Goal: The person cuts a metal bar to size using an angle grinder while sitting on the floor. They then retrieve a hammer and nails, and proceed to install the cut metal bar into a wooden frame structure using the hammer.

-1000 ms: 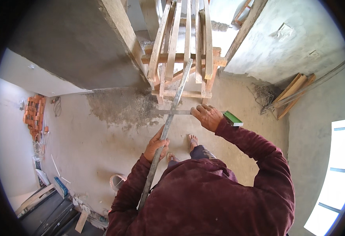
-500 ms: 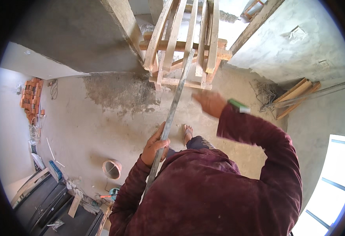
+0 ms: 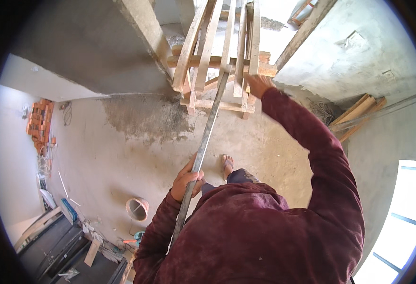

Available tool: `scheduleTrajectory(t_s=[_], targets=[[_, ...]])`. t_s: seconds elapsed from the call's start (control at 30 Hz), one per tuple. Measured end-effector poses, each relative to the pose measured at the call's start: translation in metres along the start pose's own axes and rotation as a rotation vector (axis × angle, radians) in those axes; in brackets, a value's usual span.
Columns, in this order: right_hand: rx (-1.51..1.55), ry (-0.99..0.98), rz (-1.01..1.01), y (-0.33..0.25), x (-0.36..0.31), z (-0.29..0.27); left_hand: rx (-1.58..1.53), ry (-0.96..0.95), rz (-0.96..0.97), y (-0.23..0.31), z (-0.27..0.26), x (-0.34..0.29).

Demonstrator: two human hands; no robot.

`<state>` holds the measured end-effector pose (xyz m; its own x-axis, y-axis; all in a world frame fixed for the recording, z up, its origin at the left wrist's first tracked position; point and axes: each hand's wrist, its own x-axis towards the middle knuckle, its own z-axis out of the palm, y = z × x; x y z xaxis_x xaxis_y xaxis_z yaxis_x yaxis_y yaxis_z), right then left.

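My left hand (image 3: 187, 182) is wrapped round a long, straight grey bar (image 3: 208, 130) that looks like metal. The bar runs up and away from beside my body, its lower part lying against my left forearm. Its far end overlaps a wooden stand (image 3: 217, 100) made of rough slats; I cannot tell whether they touch. Out ahead, my right hand (image 3: 260, 86) has its fingers stretched toward the stand's right-hand slats, in front of them in the picture. Contact with the wood is unclear, and no object shows in that hand.
A bucket (image 3: 137, 208) stands on the floor to my left. Farther left are stacked bricks (image 3: 40, 124) and dark panels (image 3: 51, 246). Wooden boards (image 3: 358, 111) and tangled wire (image 3: 321, 111) lie by the right wall. A wall edge (image 3: 149, 35) juts in at the far left.
My right arm has reached farther forward, bringing the hand up to the stand's slats. The green and white thing seen at my right wrist is out of sight. My left hand keeps its hold.
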<state>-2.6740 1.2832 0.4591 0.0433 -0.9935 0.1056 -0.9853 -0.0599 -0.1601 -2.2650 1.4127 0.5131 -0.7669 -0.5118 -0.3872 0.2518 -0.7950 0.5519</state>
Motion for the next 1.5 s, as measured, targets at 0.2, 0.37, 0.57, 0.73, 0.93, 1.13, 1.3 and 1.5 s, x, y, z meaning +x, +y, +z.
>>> scheduleTrajectory(t_s=[0.2, 0.37, 0.57, 0.73, 0.93, 1.13, 1.3, 1.5], targets=[[0.019, -0.007, -0.194, -0.053, -0.027, -0.017, 0.001, 0.024, 0.0, 0.0, -0.009, -0.002], [0.039, -0.168, -0.314, -0.089, -0.091, -0.025, 0.025, 0.014, 0.018, -0.006, -0.007, -0.001], [-0.115, -0.152, 0.088, 0.008, 0.002, -0.032, 0.049, 0.009, 0.004, 0.005, -0.001, 0.0], [0.016, -0.171, -0.253, -0.055, -0.088, -0.067, -0.03, 0.025, 0.013, -0.001, -0.01, -0.005], [-0.092, -0.188, -0.073, -0.013, -0.088, -0.063, 0.101, 0.062, 0.007, 0.0, -0.004, -0.004], [-0.056, -0.206, -0.161, -0.024, -0.093, -0.064, 0.151, 0.082, 0.008, 0.0, 0.003, -0.003], [-0.13, -0.147, -0.139, -0.005, -0.081, -0.056, 0.119, 0.083, 0.041, -0.005, 0.0, 0.0], [-0.258, -0.259, 0.164, 0.037, -0.022, -0.057, 0.386, 0.134, 0.008, -0.003, -0.002, -0.002]])
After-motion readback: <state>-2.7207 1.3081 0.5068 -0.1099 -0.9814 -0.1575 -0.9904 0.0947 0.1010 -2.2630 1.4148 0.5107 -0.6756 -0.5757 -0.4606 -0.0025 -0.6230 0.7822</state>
